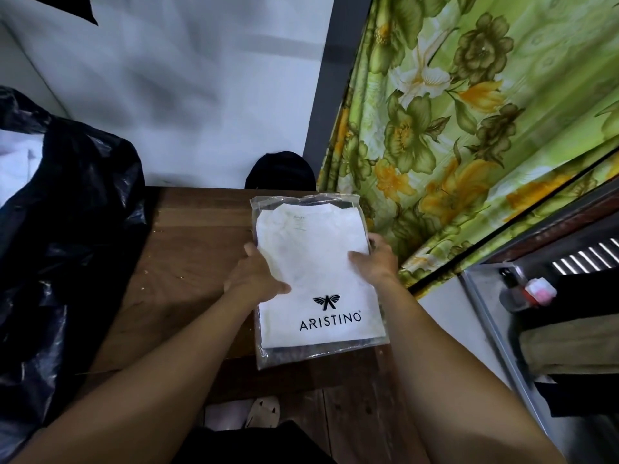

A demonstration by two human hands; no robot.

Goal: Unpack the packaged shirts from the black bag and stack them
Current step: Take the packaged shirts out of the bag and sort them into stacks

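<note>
Left hand (pixel 258 279) and right hand (pixel 375 259) held 1 packaged shirt (pixel 318 279), fingers curled round its sides, at the desk's (pixel 187 246) right edge, away from the black bag (pixel 67 229); the slick wrapper might slide off there.

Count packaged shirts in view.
1: the white Aristino packaged shirt, held by left hand and right hand over the wooden table. More may be hidden beneath it or in the black bag, where something white shows.

shirt pack (pixel 318 269) under the fingers (pixel 359 258): clear glossy plastic sleeve, white matt cloth inside. black bag (pixel 67 212) left of fingers: glossy crinkled plastic film. table (pixel 187 249) beneath: wood, matt, grainy. curtain (pixel 469 128) right of fingers: printed cloth.
</note>
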